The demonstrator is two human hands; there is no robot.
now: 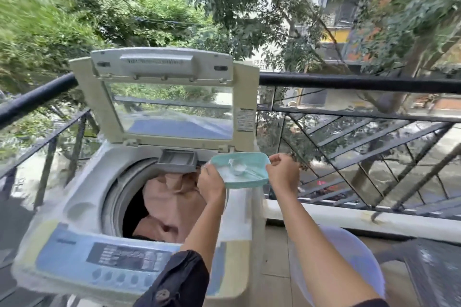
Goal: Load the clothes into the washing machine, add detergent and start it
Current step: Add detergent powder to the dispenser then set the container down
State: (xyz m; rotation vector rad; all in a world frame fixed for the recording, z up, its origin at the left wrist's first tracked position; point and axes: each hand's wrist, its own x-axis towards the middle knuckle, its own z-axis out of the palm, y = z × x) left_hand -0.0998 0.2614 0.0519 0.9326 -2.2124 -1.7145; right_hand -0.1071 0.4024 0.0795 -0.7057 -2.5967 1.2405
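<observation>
Gripping shallow teal plastic powder tub (247, 184) with left hand (210, 183) and right hand (283, 174), just beside grey plastic detergent drawer (177, 160).

One head cam only, wide-angle, looking fwd & down along the forearms; left hand (210, 182) and right hand (283, 174), holding a teal box (247, 184) between them, sit near, approx mid-frame. Washer (82, 209) lies left of & below the left hand, railing (349, 82) & trees (249, 7) well beyond both hands.
</observation>
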